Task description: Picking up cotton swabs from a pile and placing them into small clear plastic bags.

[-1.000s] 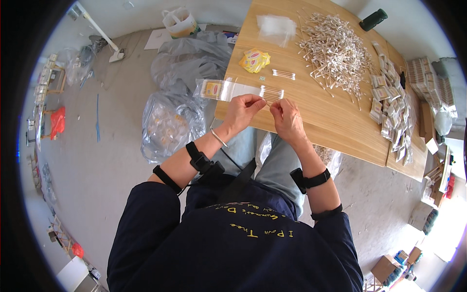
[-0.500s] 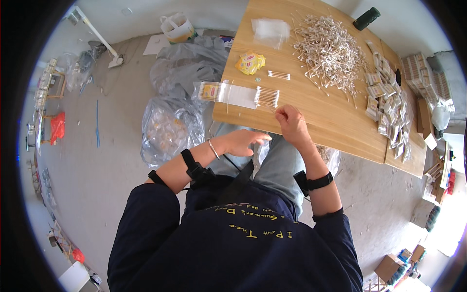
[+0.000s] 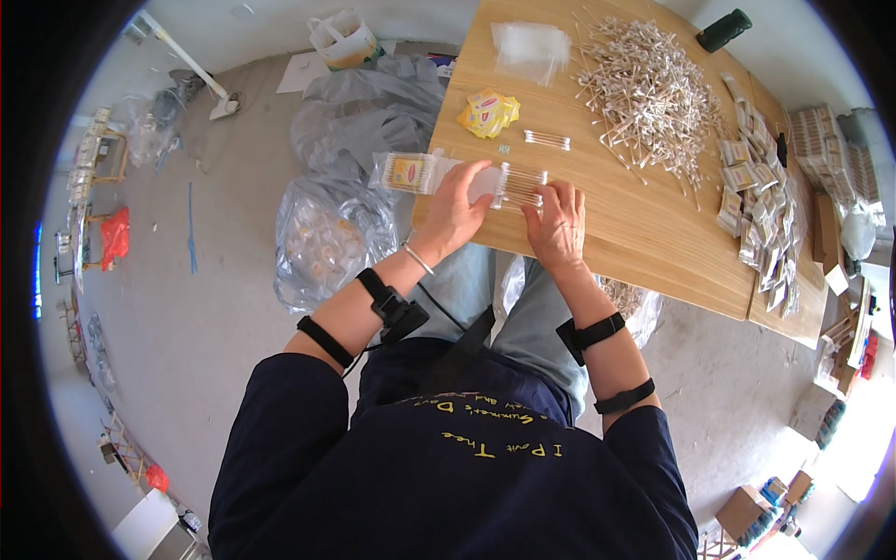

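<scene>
A row of cotton swabs (image 3: 521, 184) lies side by side on the table, at the right end of a white strip (image 3: 476, 184). My left hand (image 3: 454, 213) is over the strip, thumb and fingers apart, their tips close to the swabs' left ends. At the row's lower right corner, my right hand (image 3: 560, 233) has its fingers bent inward and its thumb on the near side, closed at the swabs' ends. A clear sleeve with a yellow label and swabs (image 3: 406, 173) lies at the table's left edge. Part of the strip is hidden under my left fingers.
Several yellow cards (image 3: 487, 114) and a small bundle of swabs (image 3: 547, 140) lie farther back. Beyond are clear bags (image 3: 532, 49), a large swab heap (image 3: 649, 89) and filled packs (image 3: 751, 187) at right. A plastic bag (image 3: 327, 238) stands on the floor at left.
My left hand has risen from above my lap onto the white strip. My right hand has shifted slightly to the swab row's right end. The view has shifted a little.
</scene>
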A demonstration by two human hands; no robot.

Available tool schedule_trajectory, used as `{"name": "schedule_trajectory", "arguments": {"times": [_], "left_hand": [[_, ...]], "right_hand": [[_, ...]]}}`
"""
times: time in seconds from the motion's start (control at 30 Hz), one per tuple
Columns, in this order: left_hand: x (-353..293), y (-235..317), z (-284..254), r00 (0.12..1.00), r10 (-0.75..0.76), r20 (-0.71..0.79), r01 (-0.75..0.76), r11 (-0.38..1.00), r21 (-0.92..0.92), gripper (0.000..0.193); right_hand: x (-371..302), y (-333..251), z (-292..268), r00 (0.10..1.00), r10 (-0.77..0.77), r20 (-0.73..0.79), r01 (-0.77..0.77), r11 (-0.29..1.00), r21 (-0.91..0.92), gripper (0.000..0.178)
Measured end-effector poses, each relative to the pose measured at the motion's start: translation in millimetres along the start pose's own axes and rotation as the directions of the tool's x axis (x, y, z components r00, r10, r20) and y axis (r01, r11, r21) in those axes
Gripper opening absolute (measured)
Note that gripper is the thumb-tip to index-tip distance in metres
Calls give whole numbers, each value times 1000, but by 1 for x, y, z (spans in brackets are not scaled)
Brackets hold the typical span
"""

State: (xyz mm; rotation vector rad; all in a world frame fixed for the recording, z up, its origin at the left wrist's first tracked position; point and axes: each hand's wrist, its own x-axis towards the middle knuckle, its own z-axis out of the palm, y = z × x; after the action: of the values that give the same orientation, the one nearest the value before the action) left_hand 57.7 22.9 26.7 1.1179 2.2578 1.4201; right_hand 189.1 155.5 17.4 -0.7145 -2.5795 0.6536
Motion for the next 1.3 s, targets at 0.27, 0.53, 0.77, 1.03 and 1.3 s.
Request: {"name": "schedule_trajectory", "arguments": {"times": [0.27,0.53,0.77,1.03,1.3], "left_hand": [[1,-15,33,978,206,13,-206,978,-17,69],[2,-16,33,989,146,0,-143,971,-192,65],[14,-14,38,992,-96,-78,35,820,-571,59],[13,-11,55,992,-99,-78,38,825,-564,66],[23,-14,45,985,-158,-71,80,779,-621,67]], "right_hand": [[-9,0,12,937,-140,319,247,912,-328,69],[-10,-7,8,902,-181,392,320,890,-324,83],[-1,6,14,1000,4,-15,1,951,310,68],[8,-8,48,963,251,-101,-79,618,782,60],[23,4,32,971,147,-186,-38,871,490,60]]}}
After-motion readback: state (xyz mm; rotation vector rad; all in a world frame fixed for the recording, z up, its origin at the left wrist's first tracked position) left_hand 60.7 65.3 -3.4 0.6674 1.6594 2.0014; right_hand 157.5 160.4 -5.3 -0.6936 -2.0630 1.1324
